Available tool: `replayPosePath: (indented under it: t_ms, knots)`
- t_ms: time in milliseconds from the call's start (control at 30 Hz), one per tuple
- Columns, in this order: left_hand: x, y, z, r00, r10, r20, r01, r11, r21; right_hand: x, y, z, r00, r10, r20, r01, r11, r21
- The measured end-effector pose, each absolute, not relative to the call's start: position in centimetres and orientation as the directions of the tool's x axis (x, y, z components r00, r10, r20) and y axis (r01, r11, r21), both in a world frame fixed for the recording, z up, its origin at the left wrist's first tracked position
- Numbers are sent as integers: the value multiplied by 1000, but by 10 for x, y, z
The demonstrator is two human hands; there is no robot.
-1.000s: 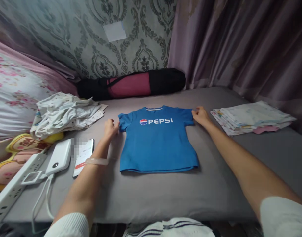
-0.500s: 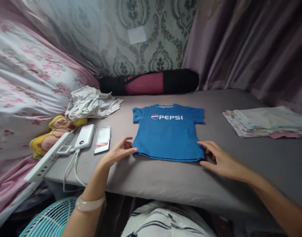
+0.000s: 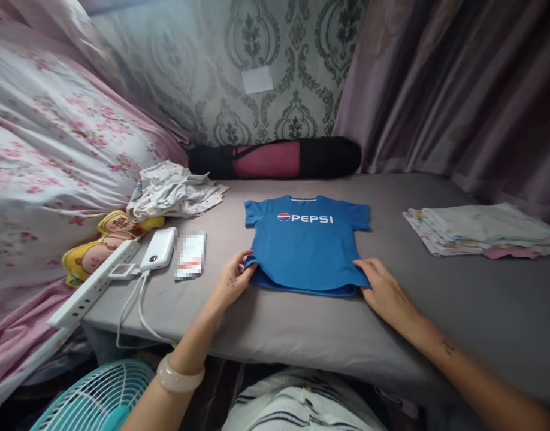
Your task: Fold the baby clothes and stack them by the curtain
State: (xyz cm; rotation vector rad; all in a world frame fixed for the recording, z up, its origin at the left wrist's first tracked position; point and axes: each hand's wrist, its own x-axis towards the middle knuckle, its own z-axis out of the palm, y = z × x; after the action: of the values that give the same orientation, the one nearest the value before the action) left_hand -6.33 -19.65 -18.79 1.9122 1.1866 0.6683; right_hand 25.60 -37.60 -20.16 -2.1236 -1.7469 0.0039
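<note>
A blue T-shirt (image 3: 304, 251) with a white PEPSI print lies face up on the grey bed sheet (image 3: 302, 326), its collar away from me. My left hand (image 3: 233, 280) pinches the left corner of its hem, thumb on the near side. At the right corner of the hem, my right hand (image 3: 385, 293) is closed on the fabric. Between the two hands the front layer is raised a little, so the hem gapes and the back layer shows below it. Some fingertips are hidden behind the cloth.
Left stand a crumpled clothes pile (image 3: 176, 194), a white power bank (image 3: 159, 247), a phone (image 3: 190, 257), a power strip (image 3: 95, 281) and a yellow toy (image 3: 84, 257). Folded cloths (image 3: 481, 230) lie right. A black-and-red bag (image 3: 275, 160) lies behind; a fan (image 3: 99, 398) stands below.
Both hands have moved inward and closed on the hem corners of the T-shirt. The front hem has lifted slightly. The view has shifted a little.
</note>
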Motion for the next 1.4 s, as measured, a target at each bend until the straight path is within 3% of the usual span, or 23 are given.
replayPosePath:
  t_ms: [167, 333, 500, 667, 733, 800, 900, 967, 1067, 1200, 1400]
  knots:
    - [-74, -187, -179, 559, 809, 181, 626, -555, 548, 270, -380, -186, 112, 969, 222, 971, -59, -233]
    - [-90, -185, -177, 667, 738, 107, 652, -647, 395, 272, -389, -177, 7, 991, 134, 994, 8, -112]
    - [-97, -188, -181, 738, 668, 93, 599, -712, 366, 270, -397, -174, -64, 994, 89, 997, 67, -34]
    - [-109, -183, -162, 804, 594, -9, 543, -729, 418, 274, -410, -144, -108, 992, -68, 988, 99, -119]
    - [-107, -180, -149, 813, 576, -82, 552, -720, 420, 275, -407, -130, -98, 980, -170, 986, 73, -151]
    - [-93, -178, -140, 819, 570, -68, 545, -734, 406, 274, -393, -123, -60, 974, -218, 983, 19, -185]
    - [-49, -177, -143, 836, 539, 105, 468, -799, 377, 266, -354, -138, 12, 999, -34, 969, -20, -247]
    - [-9, -174, -157, 875, 436, 208, 351, -870, 346, 258, -323, -162, 46, 993, 109, 972, -20, -232]
    - [48, -163, -183, 943, 315, 103, 281, -926, 253, 247, -283, -197, 84, 996, 37, 981, -76, -180]
    - [94, -132, -204, 892, 452, -16, 445, -873, 199, 249, -245, -213, 139, 988, -68, 978, -148, -148]
    - [120, -85, -211, 773, 634, 10, 618, -756, 218, 265, -197, -210, 228, 972, -61, 961, -235, -148]
